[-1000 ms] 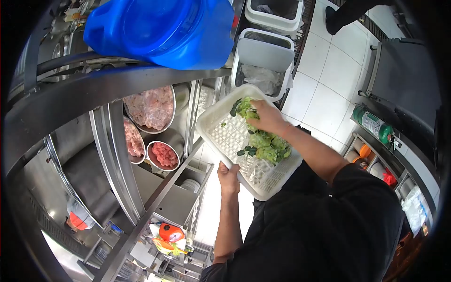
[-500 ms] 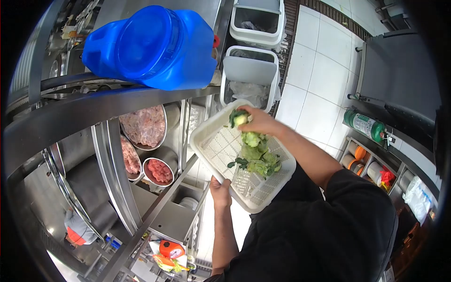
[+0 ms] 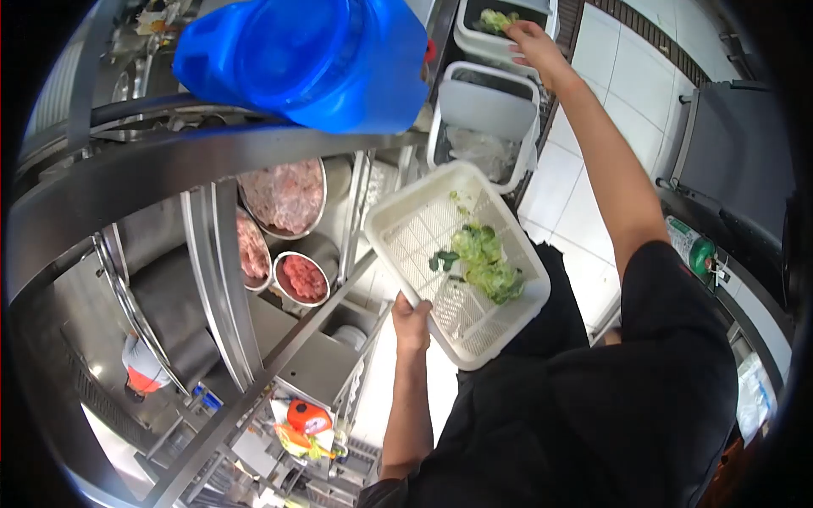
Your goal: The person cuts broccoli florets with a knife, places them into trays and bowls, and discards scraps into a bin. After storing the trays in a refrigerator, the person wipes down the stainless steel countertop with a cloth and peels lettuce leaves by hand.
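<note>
My left hand (image 3: 412, 323) grips the near left rim of a white perforated plastic basket (image 3: 398, 222), thumb over the edge. Inside the basket lies a loose heap of pale green leafy trimmings (image 3: 491, 269), with small scraps near the far end. My right hand (image 3: 533, 49) is stretched out over the farther grey bin, fingers closed on a leafy green piece (image 3: 494, 21) at their tips. That farther bin (image 3: 487, 49) is cut off by the top of the view. Nearer stands a second bin (image 3: 440, 127) with a grey flap and a clear plastic liner.
A large blue jug (image 3: 313, 68) stands on the steel counter at left. Below are metal pots of raw meat (image 3: 288, 199). White floor tiles (image 3: 593, 152) and a green cylinder (image 3: 699, 252) are at right. Another person (image 3: 142, 364) is far lower left.
My right hand has moved from inside the basket up to the farther bin, carrying a leafy green piece. The basket stays in my left hand, and the view has shifted slightly.
</note>
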Motion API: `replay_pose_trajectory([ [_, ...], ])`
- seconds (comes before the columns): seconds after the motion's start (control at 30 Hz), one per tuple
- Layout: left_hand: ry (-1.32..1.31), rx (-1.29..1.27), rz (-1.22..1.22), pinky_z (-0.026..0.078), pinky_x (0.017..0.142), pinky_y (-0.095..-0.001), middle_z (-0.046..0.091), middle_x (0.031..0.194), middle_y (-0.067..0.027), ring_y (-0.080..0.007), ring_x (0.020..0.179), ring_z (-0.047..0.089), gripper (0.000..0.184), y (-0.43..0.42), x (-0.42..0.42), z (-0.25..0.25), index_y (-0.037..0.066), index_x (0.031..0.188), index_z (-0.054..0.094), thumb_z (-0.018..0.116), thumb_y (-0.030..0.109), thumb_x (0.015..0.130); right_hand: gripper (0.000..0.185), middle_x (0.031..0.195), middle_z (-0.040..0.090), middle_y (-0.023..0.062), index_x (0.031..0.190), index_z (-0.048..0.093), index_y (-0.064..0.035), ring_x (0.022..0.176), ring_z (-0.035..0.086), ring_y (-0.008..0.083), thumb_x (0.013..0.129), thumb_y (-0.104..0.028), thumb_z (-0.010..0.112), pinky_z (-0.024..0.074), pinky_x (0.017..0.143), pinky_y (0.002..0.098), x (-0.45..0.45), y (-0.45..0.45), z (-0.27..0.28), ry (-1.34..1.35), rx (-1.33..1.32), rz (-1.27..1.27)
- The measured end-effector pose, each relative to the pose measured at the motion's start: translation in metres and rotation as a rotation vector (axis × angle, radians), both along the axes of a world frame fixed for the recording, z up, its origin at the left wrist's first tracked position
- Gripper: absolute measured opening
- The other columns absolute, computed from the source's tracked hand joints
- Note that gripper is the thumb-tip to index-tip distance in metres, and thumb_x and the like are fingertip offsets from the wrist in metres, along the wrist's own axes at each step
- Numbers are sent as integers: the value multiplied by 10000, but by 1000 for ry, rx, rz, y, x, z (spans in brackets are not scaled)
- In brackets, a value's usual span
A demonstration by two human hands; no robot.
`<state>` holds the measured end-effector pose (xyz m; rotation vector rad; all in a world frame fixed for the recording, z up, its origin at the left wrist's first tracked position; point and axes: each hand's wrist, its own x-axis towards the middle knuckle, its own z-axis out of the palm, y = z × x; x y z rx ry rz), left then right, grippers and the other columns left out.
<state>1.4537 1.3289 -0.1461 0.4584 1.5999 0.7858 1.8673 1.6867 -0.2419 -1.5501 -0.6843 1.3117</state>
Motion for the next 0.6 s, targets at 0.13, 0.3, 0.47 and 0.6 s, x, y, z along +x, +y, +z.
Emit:
replay_pose_trajectory([
  [0.13, 2, 10, -13, 538, 828, -295, 704, 1080, -79, -165, 931, 680, 437, 6, 12, 2, -27, 1176, 627, 513, -139, 769, 467, 1154, 651, 68, 1257, 585, -76, 873, 694, 188, 943, -414, 662, 596, 718, 328, -57, -144, 44, 394, -162, 441],
  [0.3, 43, 11, -67, 530, 800, -281, 687, 1011, -52, -144, 878, 659, 409, 8, 22, 7, -15, 1155, 624, 519, -135, 779, 834, 1398, 508, 213, 1444, 497, -122, 1202, 583, 392, 772, -514, 798, 541, 924, 489, -142, -279, -7, -565, -55, 939],
  [0.47, 63, 12, -80, 523, 809, -286, 679, 1023, -56, -149, 890, 652, 403, 4, 26, 17, -19, 1162, 605, 519, -131, 784, 820, 1313, 531, 206, 1379, 548, -122, 1118, 577, 476, 686, -445, 845, 516, 952, 518, -182, -289, -19, -676, -155, 915],
  [0.6, 82, -5, -53, 527, 832, -306, 674, 1072, -87, -170, 940, 658, 429, -4, 11, -1, -27, 1183, 590, 519, -131, 774, 760, 1251, 538, 232, 1331, 561, -100, 1110, 590, 458, 680, -376, 839, 523, 946, 505, -181, -280, -11, -673, -206, 981],
])
